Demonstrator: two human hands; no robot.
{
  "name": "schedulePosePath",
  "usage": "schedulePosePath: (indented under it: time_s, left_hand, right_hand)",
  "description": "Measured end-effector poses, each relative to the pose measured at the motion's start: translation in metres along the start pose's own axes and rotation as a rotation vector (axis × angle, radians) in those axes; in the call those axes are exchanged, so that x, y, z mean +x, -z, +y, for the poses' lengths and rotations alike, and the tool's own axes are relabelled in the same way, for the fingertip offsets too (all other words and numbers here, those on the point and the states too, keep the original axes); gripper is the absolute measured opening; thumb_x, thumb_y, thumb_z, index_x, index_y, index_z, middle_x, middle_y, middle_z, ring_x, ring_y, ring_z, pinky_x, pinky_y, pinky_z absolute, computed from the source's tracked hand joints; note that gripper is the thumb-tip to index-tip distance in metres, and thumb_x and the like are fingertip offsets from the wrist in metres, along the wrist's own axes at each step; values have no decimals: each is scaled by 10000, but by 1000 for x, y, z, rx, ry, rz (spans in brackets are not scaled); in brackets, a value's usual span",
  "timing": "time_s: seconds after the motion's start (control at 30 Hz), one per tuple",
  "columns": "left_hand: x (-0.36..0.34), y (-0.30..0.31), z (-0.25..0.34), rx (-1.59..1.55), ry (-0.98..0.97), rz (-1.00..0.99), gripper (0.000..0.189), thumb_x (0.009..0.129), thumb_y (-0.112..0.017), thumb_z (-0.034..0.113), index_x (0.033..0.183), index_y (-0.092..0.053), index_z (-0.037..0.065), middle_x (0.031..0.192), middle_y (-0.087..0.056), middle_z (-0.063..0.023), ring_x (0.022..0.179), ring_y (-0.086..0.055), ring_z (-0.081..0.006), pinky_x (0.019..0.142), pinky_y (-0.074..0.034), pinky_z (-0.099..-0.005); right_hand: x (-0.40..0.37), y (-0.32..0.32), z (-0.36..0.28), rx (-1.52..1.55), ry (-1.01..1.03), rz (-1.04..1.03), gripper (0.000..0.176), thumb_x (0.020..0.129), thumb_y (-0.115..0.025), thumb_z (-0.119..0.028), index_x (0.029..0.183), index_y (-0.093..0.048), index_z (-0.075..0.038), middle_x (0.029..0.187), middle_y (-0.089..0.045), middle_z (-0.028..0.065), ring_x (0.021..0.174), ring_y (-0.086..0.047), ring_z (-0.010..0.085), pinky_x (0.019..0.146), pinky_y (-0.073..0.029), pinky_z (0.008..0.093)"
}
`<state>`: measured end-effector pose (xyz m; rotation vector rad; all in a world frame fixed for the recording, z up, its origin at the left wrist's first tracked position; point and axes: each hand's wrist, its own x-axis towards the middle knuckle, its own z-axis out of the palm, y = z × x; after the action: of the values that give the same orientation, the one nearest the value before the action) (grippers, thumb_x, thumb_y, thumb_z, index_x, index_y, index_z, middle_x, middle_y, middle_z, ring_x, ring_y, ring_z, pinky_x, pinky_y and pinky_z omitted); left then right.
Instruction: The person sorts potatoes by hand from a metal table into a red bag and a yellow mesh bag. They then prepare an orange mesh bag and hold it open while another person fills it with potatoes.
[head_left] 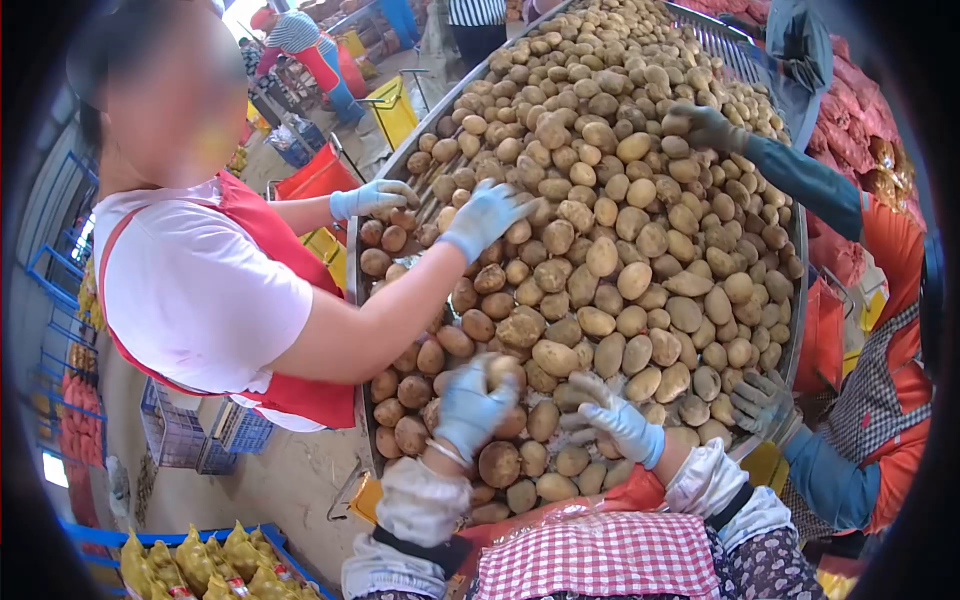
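A large heap of potatoes (602, 257) fills the metal sorting table in front of me. My left hand (472, 408), in a light blue glove, is at the near left of the heap. Its fingers are closed round a potato (503, 372), somewhat blurred. To the right, my right hand (622, 428), gloved the same way, lies over the potatoes with its fingers stretched apart and nothing gripped. Between the two hands sit several loose potatoes, one of them at the near edge (557, 487).
At the left, a person in a red apron (240, 240) reaches both gloved hands into the heap. A person in orange (895, 350) works from the right. The table's metal rim (800, 300) bounds the heap. Bagged potatoes (200, 560) stand in a blue-railed cart, lower left.
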<state>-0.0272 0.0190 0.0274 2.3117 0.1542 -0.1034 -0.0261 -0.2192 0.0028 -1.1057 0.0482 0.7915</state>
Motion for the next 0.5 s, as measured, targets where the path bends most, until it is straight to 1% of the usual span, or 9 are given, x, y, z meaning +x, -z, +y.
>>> schedulePosePath:
  time_s: [0.03, 0.1, 0.17, 0.23, 0.3, 0.37, 0.43, 0.47, 0.5]
  left_hand:
    - [-12, -15, 8, -333, -105, -43, 556, 849, -599, 366, 1289, -525, 34, 1164, -625, -179, 1108, -568, -343, 995, -396, -468]
    - [-36, -38, 26, -38, -487, 71, 582, 845, -615, 296, 1323, -478, -8, 1233, -543, -216, 1181, -486, -407, 1053, -341, -482]
    - [-59, -46, 16, 102, -474, 34, 626, 826, -620, 293, 1354, -444, 7, 1319, -477, -224, 1253, -418, -409, 1081, -296, -497]
    - [-77, -40, -6, 470, -323, -24, 582, 836, -610, 316, 1348, -475, 75, 1357, -452, -217, 1256, -417, -408, 1061, -313, -494]
    - [-96, -37, -30, 644, -250, 52, 575, 836, -603, 311, 1368, -469, 142, 1355, -456, -205, 1263, -416, -390, 1054, -312, -510]
    - [-111, -31, -36, 594, -213, 47, 554, 843, -598, 296, 1370, -475, 177, 1361, -456, -199, 1280, -404, -383, 1048, -306, -534]
    - [-125, -24, -35, 622, -196, -51, 541, 848, -598, 301, 1361, -491, 166, 1371, -454, -194, 1296, -396, -375, 1049, -309, -528]
    - [-131, -19, -32, 630, -181, -120, 526, 856, -586, 305, 1354, -499, 161, 1363, -467, -188, 1289, -423, -360, 1028, -360, -493]
    - [-135, -16, -30, 627, -178, -121, 526, 856, -586, 305, 1354, -499, 161, 1363, -467, -188, 1289, -423, -360, 1028, -360, -493]
  right_hand:
    - [3, -5, -1, 7, -8, 13, 577, 914, -608, -257, 1409, -395, -52, 1194, -589, 105, 989, -630, 196, 827, -535, 335]
    - [8, -6, -8, 283, 46, -232, 512, 920, -601, -222, 1371, -412, -70, 1199, -567, 90, 1013, -594, 153, 792, -541, 322]
    - [7, 1, -10, 261, -14, -133, 274, 948, -525, -249, 1142, -546, -57, 993, -635, 109, 784, -632, 162, 678, -540, 283]
    - [6, 13, -11, 415, -28, -148, 233, 953, -503, -238, 1056, -585, -46, 904, -648, 107, 752, -639, 180, 660, -540, 279]
    - [6, 17, -8, 377, -13, -72, 218, 955, -499, -218, 1070, -587, -55, 913, -652, 105, 775, -640, 181, 673, -540, 284]
    - [11, 21, -4, 332, -4, -5, 206, 957, -495, -197, 1084, -588, -64, 923, -657, 102, 797, -641, 183, 687, -540, 290]
    - [18, 26, -1, -37, 133, 102, 178, 942, -498, -113, 1076, -601, -58, 959, -659, 106, 809, -644, 192, 724, -552, 299]
    - [19, 31, -4, -260, 192, 146, 277, 875, -534, -58, 1142, -604, -49, 1023, -650, 128, 821, -649, 198, 772, -551, 317]
    - [19, 28, -12, -262, 188, 146, 277, 875, -534, -58, 1142, -604, -49, 1023, -650, 128, 821, -649, 198, 772, -551, 317]
